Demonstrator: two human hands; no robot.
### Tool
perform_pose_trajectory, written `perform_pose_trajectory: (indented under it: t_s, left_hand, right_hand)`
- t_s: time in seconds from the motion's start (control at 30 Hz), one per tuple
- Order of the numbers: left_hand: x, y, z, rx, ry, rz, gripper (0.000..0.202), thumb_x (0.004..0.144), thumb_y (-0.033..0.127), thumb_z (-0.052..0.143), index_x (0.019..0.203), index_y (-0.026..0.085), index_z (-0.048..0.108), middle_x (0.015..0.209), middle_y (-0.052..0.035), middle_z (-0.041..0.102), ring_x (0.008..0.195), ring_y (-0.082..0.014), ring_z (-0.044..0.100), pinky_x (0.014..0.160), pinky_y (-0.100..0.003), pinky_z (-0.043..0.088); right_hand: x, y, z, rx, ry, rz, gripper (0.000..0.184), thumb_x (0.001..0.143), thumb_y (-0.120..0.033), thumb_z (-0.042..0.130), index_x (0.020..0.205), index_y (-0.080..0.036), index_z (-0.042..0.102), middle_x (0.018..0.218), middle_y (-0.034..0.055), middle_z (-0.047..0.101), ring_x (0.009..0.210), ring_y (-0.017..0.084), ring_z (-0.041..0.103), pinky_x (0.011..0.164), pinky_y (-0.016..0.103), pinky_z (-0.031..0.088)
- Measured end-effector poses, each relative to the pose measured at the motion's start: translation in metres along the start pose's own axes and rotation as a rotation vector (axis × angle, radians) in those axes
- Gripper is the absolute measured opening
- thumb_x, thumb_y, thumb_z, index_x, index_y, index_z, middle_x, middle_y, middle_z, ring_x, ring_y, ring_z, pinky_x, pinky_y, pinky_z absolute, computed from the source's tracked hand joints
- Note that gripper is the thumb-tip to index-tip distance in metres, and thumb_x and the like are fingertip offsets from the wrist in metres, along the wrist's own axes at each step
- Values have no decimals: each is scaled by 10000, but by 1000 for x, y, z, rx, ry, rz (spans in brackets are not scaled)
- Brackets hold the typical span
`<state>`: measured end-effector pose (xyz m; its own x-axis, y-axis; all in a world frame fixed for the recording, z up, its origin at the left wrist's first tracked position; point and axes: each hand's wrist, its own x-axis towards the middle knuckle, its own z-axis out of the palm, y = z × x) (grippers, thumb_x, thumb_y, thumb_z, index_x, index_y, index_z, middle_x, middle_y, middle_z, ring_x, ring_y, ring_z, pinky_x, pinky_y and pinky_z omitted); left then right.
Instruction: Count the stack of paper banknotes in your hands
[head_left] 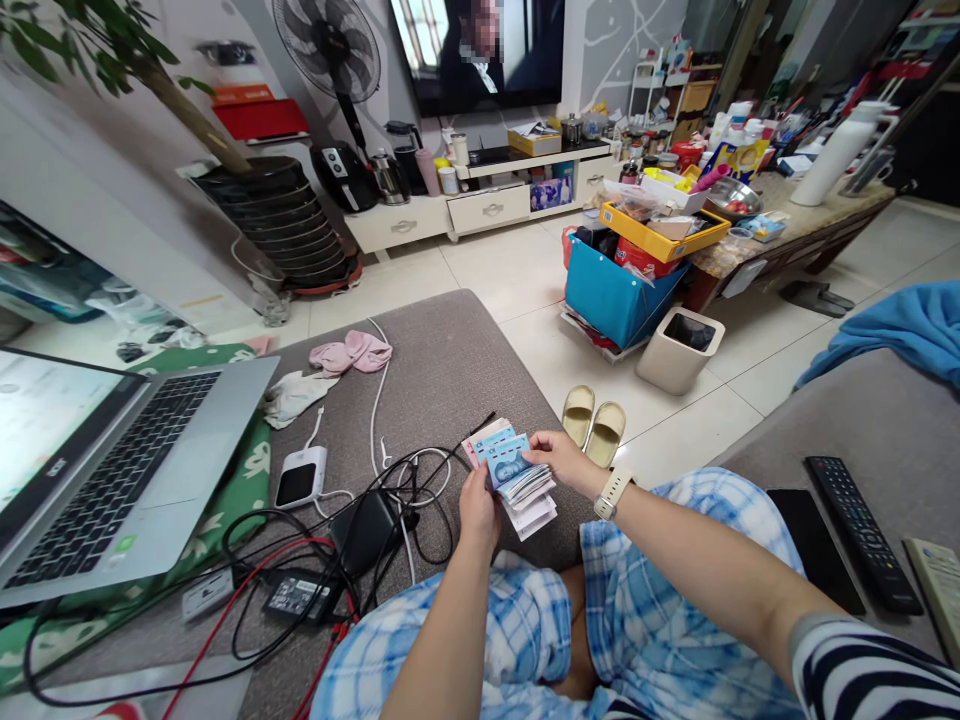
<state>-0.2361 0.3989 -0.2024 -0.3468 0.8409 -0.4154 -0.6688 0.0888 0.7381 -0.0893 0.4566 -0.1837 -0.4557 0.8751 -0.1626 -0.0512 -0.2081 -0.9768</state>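
Note:
A stack of banknotes point(510, 467) is held between my two hands above the edge of the grey sofa. Blue notes lie on top, with reddish ones fanned out behind and pale papers sticking out below. My left hand point(478, 505) grips the stack at its left side. With finger and thumb, my right hand point(559, 458) pinches the upper right corner of the top blue note. A pale watch point(613, 494) is on my right wrist. Under the stack, the lower papers hang loosely.
On the sofa point(442, 370) to the left lie tangled black cables point(375, 500), a white device point(301, 478) and an open laptop point(135, 440). Pale slippers point(604, 430) and a bin point(681, 350) stand on the floor ahead. Remotes point(862, 533) lie at right.

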Motion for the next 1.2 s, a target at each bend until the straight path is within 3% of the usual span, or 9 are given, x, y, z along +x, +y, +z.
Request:
perform_pose_trajectory:
  t_s: [0.6,1.2]
  left_hand:
    - [1,0,-1,-1,23,7,258,701,299,669,892,127,693,877,-67,737,769,-181,674,794,-324,495]
    - [1,0,-2,-4,31,10,256,712,311,670,888,126,684,873,-73,733,774,-188,676,826,-348,492]
  right_hand:
    - [-1,-1,2,3,9,-9,278,711,-398,702,644,-162,571,581,-57,490,540,95,413,565,244,326]
    - [-4,-9,5,55,-4,10,357,685,-480,709,623,-166,553,565,-53,475,524,92,391,545,245,306]
